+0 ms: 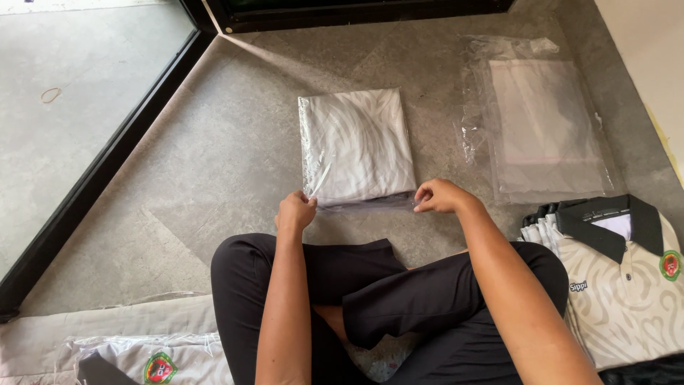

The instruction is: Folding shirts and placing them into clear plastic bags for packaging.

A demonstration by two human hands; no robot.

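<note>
A folded white patterned shirt inside a clear plastic bag (356, 146) lies on the grey floor in front of my crossed legs. My left hand (296, 212) pinches the bag's near left corner at its open edge. My right hand (438, 196) pinches the near right corner of the same edge. Both hands grip the bag's thin flap close to the floor.
A stack of empty clear plastic bags (545, 128) lies to the right. Folded polo shirts with black collars (620, 274) are piled at my right knee. Another bagged shirt (146, 360) lies at the lower left. A black door frame (107, 167) runs along the left.
</note>
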